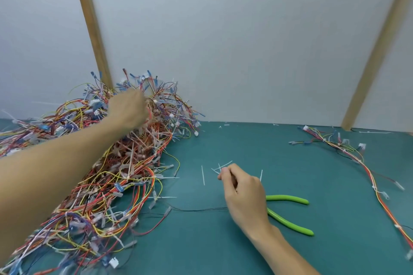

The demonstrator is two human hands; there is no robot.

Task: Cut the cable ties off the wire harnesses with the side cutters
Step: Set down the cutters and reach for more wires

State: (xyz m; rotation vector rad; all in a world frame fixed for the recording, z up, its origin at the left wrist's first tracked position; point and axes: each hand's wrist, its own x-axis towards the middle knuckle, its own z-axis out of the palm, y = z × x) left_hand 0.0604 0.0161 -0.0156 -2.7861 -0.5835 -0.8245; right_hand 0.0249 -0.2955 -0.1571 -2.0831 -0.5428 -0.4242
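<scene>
While the left hand (128,108) is gripping into the harness pile (107,163) (blurred), the right hand (242,194), fingers curled, is pinching cut ties (220,168) beside side cutters (288,214) lying on open tabletop (324,185).

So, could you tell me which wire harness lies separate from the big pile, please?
The long multicoloured wire harness stretched out alone along the right side of the green mat; the others are tangled in the big heap on the left.

On the table (312,252) a heap of wire harnesses (116,174) fills the left side up to the back wall (245,40), cut cable ties (220,168) lie mid-table, the side cutters (288,214) just right of them, and one separate harness (357,158) runs along the far right.
</scene>
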